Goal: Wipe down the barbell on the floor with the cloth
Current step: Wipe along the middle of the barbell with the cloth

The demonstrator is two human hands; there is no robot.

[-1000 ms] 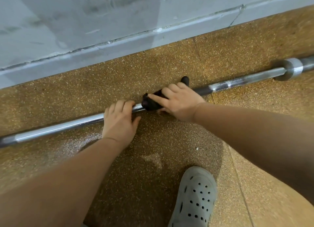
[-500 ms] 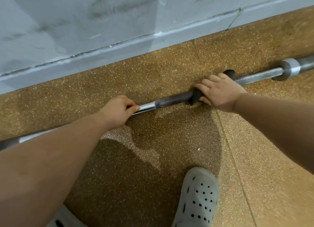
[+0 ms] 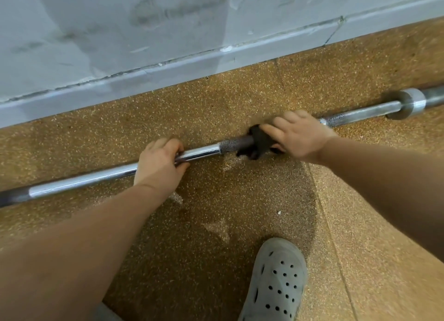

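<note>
A long chrome barbell (image 3: 79, 182) lies on the speckled brown floor, running from the lower left up to a collar (image 3: 408, 103) at the right. My left hand (image 3: 159, 163) grips the smooth shaft near its middle, fingers curled over it. Further right, my right hand (image 3: 296, 134) grips a black cloth (image 3: 257, 141) wrapped around the bar beside a knurled section (image 3: 231, 145). Part of the cloth hangs below the bar; the rest is hidden under my fingers.
A grey wall with a pale skirting (image 3: 168, 68) runs just behind the bar. My foot in a grey clog (image 3: 276, 282) stands on the floor in front, at the lower middle. A seam (image 3: 336, 244) in the flooring runs down the right side.
My right hand slid the cloth rightward along the bar and has now come a little back to the left. My left hand stayed gripping the shaft near the middle.
</note>
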